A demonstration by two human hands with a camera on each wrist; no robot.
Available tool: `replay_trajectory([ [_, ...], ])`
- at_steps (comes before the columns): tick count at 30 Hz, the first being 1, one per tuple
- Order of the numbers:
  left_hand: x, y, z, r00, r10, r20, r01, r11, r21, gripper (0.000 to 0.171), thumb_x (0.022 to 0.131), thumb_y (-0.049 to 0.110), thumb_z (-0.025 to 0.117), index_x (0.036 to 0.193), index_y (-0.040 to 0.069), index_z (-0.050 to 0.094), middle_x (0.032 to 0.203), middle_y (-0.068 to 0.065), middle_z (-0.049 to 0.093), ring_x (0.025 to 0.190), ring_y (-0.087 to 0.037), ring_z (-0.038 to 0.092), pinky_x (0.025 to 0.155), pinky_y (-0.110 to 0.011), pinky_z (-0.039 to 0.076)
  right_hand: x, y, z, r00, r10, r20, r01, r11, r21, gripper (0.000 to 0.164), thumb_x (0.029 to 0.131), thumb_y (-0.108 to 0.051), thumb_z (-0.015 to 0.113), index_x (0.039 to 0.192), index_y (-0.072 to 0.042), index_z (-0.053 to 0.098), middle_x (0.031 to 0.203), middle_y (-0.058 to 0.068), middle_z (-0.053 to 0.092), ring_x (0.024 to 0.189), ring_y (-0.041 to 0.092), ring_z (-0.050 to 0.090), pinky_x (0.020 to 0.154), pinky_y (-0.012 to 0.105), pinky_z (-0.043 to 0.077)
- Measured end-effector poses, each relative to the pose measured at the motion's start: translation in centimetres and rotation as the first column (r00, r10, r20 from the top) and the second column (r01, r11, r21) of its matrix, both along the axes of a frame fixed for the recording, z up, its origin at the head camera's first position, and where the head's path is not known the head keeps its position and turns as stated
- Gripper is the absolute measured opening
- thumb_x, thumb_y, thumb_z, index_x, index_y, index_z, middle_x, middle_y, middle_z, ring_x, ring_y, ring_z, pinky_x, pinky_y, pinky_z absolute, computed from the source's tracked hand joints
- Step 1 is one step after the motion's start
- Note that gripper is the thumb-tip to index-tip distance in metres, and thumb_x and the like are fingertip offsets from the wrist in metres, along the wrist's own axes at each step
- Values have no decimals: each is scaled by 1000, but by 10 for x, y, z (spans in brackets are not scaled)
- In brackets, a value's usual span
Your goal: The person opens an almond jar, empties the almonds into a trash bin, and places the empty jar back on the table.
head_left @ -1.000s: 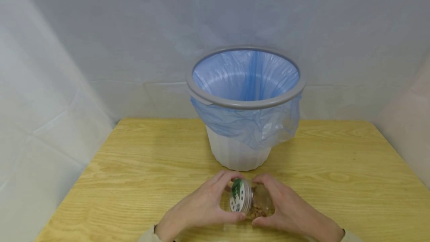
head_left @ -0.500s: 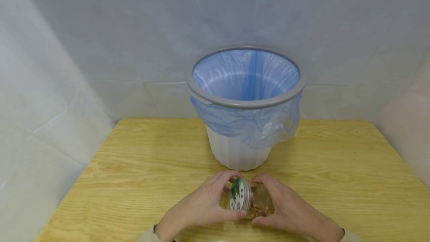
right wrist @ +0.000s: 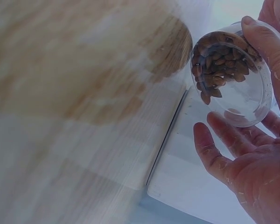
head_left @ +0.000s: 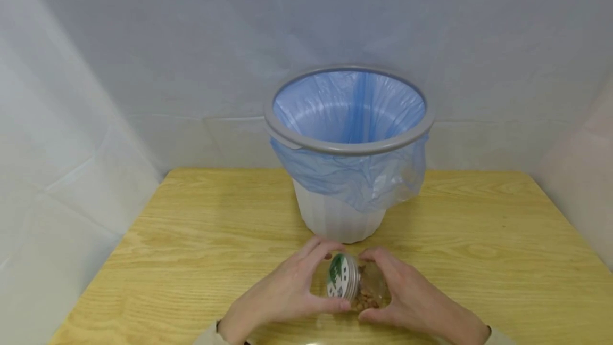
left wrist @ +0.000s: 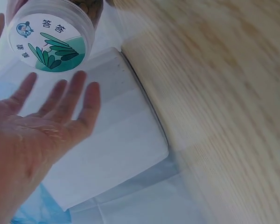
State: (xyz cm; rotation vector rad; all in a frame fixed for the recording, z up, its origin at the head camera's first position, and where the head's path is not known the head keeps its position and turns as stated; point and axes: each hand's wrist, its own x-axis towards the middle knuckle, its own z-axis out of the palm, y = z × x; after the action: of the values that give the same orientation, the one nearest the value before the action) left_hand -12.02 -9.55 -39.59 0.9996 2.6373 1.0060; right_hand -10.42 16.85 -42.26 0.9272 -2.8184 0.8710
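A clear jar (head_left: pixel 371 287) of almonds lies on its side low in the head view. My right hand (head_left: pixel 412 297) grips the jar's body, thumb below and fingers over the far side; the right wrist view shows the thumb along the jar's wall and almonds (right wrist: pixel 221 63) inside. The jar's lid (head_left: pixel 338 277), with a white and green label, faces left. Around it stands my left hand (head_left: pixel 287 292), thumb right at the lid's near edge. In the left wrist view its fingers (left wrist: pixel 71 100) are loosely spread, apart from the lid.
Just behind the hands stands a white wastebasket (head_left: pixel 340 217) with a grey rim ring (head_left: pixel 349 149) and a blue bin bag (head_left: pixel 330 174) folded over its outside. The wooden table (head_left: pixel 215 238) ends at the back before a pale sheet (head_left: pixel 191 68); similar sheets hang at the sides.
My left hand's fingers have spread and drawn slightly left, away from the lid. The lid's label has turned a little. My right hand and the jar's body keep their place.
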Motion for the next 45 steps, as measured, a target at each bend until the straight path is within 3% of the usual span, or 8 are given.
replay_trajectory([
  [4,0,0,0,997,-50,-60,52,998,39,73,84,59,76,147,42,43,144,17,46,131,-8,53,110,-40,50,0,0,0,1000,-3,3,3,1000,3,82,73,-52,88,135,-19,47,126,-12,58,115,6,60,94,35,58],
  [11,-2,-1,-4,975,-127,-181,134,991,26,80,76,40,89,144,36,49,149,8,46,134,-12,51,112,-37,48,-1,1,-1,1000,0,6,0,1000,3,82,73,-52,88,136,-20,47,127,-12,57,116,7,61,94,35,58],
  [18,-3,-2,-7,954,-153,-259,159,987,2,84,71,36,91,144,35,50,151,6,46,134,-16,53,110,-40,49,-1,1,-1,1000,3,12,-3,1000,0,81,73,-50,89,136,-21,47,128,-11,57,116,7,61,93,34,58],
  [25,-3,-2,-7,948,-162,-274,168,986,-4,79,72,31,90,142,35,51,153,7,45,134,-18,53,109,-43,50,-1,1,-2,1000,7,-8,-7,1000,-4,82,72,-49,90,135,-20,47,129,-10,58,116,7,61,93,34,58],
  [33,-5,0,-7,949,-187,-255,202,979,34,75,75,22,87,140,30,52,150,5,46,134,-15,53,111,-35,49,-1,1,-2,1000,8,-6,-8,1000,-8,82,72,-46,91,136,-19,47,129,-9,58,116,8,62,93,34,58],
  [45,-6,0,-7,955,-194,-223,210,976,50,74,74,21,87,139,29,53,147,5,48,131,-12,54,110,-31,50,3,-1,-2,989,12,-145,-6,999,38,86,68,-52,91,135,-17,51,129,-8,57,118,8,58,95,35,57],
])
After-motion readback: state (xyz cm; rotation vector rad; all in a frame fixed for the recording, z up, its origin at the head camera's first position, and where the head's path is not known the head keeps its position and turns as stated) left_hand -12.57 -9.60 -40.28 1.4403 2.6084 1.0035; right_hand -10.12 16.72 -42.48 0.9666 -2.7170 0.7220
